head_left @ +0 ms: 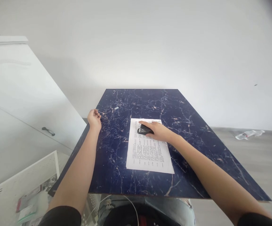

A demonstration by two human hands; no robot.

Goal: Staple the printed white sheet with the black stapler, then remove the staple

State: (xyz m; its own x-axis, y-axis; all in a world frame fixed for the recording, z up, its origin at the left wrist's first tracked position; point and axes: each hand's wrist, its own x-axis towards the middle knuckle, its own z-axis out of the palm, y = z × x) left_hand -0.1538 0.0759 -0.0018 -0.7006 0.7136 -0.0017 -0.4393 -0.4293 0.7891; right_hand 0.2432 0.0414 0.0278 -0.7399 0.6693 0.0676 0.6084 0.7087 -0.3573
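A black stapler [144, 129] lies over the upper part of a printed sheet of paper [147, 153], and my right hand [160, 130] is closed around it from the right. The stapler's front end points left, with one of my fingers stretched along its far side. The sheet is flat on a dark blue marble-patterned table [112, 157]; whether more sheets lie beneath it I cannot tell. At the table's left edge rests my left hand [94, 119], its fingers loosely curled and slightly apart, with nothing seen in them. A small pale piece [116, 108] lies beyond it.
A white cabinet [20, 94] with a dark handle [48, 131] stands left of the table. Below it is a white open box [20, 175] with plastic packets. A clear plastic wrapper [249, 134] lies on the floor at right. A white wall [150, 44] rises behind the table.
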